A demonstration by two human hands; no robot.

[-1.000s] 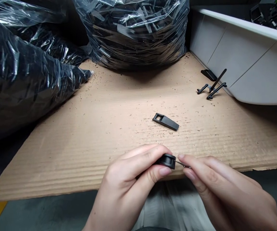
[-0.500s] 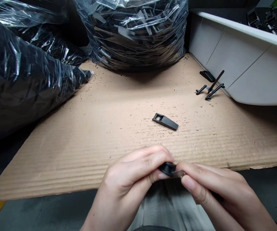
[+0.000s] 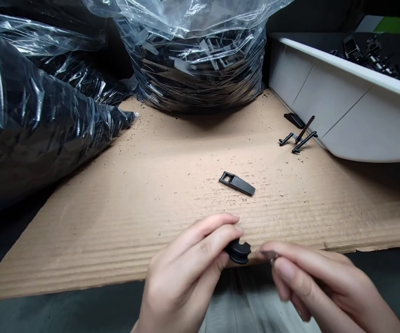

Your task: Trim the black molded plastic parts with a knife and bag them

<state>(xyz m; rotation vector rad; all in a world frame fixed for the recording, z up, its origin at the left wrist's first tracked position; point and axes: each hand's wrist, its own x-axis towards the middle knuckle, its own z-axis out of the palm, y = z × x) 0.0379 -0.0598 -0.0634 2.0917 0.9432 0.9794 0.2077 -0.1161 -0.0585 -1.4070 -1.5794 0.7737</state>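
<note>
In the head view, a small black round part (image 3: 238,251) is pinched between thumb and fingers of the left hand (image 3: 189,273), over the near edge of the cardboard sheet (image 3: 116,194). Just right of it, a thin grey strip (image 3: 268,254), blurred, is gripped by the closed fingertips of the right hand (image 3: 311,282).

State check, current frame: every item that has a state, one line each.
Left hand: shut on black round part, fingertip pinch.
Right hand: shut on small metal strip, blurred.
Flat black clip: lying loose on cardboard, untouched.
Middle bag: upright, full of black parts.
Left bag: slumped, full.
White bin: holds black parts.
Thin rods: loose beside the bin.
</note>
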